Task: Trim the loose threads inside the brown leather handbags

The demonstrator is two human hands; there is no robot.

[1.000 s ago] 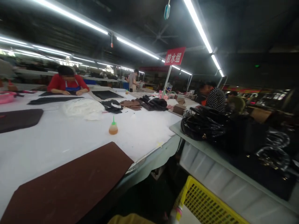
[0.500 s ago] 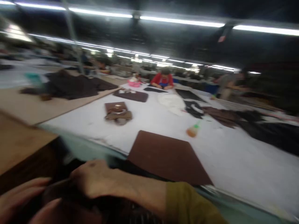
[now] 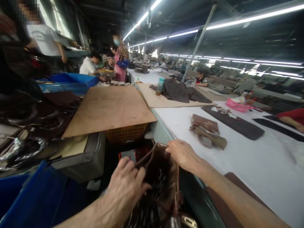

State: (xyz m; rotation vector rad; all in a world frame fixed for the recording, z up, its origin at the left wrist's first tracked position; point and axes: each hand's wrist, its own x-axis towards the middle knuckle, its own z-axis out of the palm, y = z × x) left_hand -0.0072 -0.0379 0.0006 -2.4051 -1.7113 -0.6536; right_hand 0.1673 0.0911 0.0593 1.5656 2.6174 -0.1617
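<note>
A brown handbag (image 3: 163, 186) with a patterned lining hangs open below the table edge, between my two hands. My left hand (image 3: 127, 183) is closed on the bag's near rim. My right hand (image 3: 184, 155) grips the far rim, fingers curled over its edge, beside the white table (image 3: 249, 158). A second brown bag (image 3: 207, 129) lies flat on the table just beyond my right hand. A dark brown sheet (image 3: 235, 196) lies under my right forearm.
A plywood board (image 3: 106, 107) rests over an orange basket (image 3: 125, 133) to the left. Blue bins (image 3: 71, 80) and black bags (image 3: 28, 107) stand further left. Several people work along the aisle and at far tables. A pink tray (image 3: 237, 104) and dark fabric pieces lie on the table.
The view has swung left, from the table's right end to the aisle at its left. Both my hands have come into view and now hold the brown handbag open.
</note>
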